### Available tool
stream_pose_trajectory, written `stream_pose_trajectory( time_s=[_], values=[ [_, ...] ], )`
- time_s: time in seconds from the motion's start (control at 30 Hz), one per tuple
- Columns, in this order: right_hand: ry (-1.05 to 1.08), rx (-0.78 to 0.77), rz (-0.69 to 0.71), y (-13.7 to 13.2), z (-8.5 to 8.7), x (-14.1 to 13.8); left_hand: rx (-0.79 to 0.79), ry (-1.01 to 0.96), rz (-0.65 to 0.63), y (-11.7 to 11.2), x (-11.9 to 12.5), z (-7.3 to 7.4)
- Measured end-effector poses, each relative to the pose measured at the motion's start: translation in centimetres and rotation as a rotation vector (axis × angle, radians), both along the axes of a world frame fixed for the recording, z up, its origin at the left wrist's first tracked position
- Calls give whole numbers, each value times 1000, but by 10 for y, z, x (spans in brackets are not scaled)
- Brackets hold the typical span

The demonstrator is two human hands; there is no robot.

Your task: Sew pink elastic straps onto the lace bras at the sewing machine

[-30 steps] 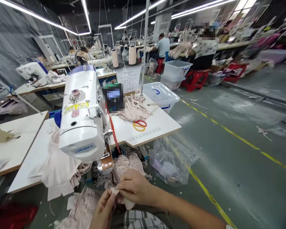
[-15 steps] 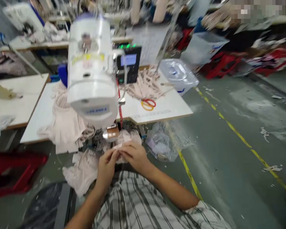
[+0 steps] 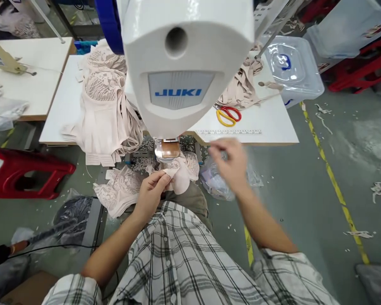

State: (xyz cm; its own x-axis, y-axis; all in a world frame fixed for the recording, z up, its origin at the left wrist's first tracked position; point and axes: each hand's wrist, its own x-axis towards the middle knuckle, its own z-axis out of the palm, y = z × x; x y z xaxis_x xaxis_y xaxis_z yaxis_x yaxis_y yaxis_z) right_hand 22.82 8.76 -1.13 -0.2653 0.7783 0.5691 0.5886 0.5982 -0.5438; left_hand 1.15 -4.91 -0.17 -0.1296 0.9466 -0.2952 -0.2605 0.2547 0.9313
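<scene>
My left hand [image 3: 153, 190] is closed, thumb against fingers, on the edge of a pale beige lace bra [image 3: 181, 178] just below the sewing head. My right hand [image 3: 231, 163] is held away to the right, in front of the table's front edge, blurred by motion. Its fingers are curled, and whether anything is between them cannot be made out. Scissors [image 3: 221, 114] with one red and one yellow handle lie on the table beyond that hand. The white sewing machine [image 3: 178, 55] marked JUKI stands over the bra, its needle area hidden by the head.
Beige bra pieces [image 3: 101, 123] are heaped left of the machine, and another lace piece [image 3: 120, 190] hangs below. Cut straps [image 3: 241, 89] pile up behind the scissors. A lidded plastic box [image 3: 292, 63] stands right, a red stool [image 3: 25, 173] left.
My right hand has let go of the bra and moved right and up towards the table edge. My left hand keeps its hold. The view has tilted down and closer to the machine.
</scene>
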Motion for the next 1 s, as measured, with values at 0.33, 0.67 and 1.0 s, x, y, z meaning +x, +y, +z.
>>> stream_pose_trajectory(
  time_s=[0.33, 0.67, 1.0],
  values=[
    [-626, -534, -233, 162, -22, 71, -25, -197, 27, 5, -9, 2],
    [-771, -257, -155, 166, -35, 45, -85, -111, 21, 6, -9, 1],
    [-466, -527, -172, 58, -2, 88, -55, -111, 49, 5, -12, 5]
  ],
)
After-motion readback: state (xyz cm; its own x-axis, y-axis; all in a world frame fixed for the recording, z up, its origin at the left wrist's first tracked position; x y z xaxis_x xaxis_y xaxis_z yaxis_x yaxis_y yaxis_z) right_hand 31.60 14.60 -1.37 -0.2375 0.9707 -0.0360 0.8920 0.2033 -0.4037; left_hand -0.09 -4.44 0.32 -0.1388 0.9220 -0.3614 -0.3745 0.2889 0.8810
